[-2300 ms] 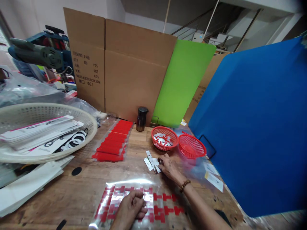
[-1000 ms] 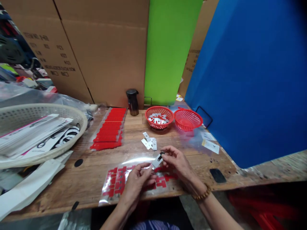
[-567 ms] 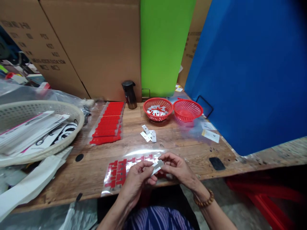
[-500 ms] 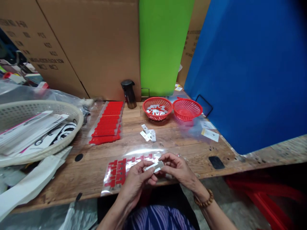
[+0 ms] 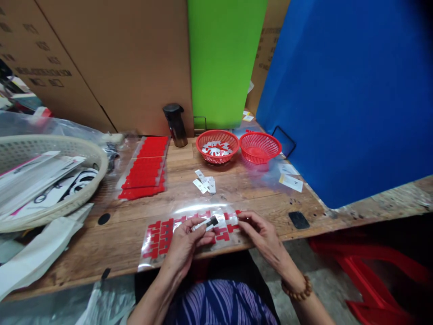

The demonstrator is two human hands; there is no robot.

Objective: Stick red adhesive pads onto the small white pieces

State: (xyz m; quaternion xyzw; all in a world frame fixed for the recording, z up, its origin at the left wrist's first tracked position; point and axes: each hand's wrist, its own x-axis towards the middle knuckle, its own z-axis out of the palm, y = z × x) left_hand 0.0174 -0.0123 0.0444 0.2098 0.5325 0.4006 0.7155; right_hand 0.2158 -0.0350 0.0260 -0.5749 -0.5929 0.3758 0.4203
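Well, my left hand (image 5: 186, 240) grasped a white card (image 5: 210, 222) above the clear film (image 5: 193, 208) of red T-shapes (image 5: 166, 235); at the card's three o'clock was my right hand (image 5: 264, 235), pinching or not, I couldn't tell.

The card (image 5: 205, 224) in my left hand (image 5: 187, 239) looks like smooth paper. Below the middle, the sheet (image 5: 189, 209) is shiny, clear plastic. My table (image 5: 240, 185) is wood. The baskets (image 5: 260, 157) near the middle are plastic. The box (image 5: 128, 58), upper left, is dull cardboard. My clothes (image 5: 219, 302), at the bottom, are cloth.
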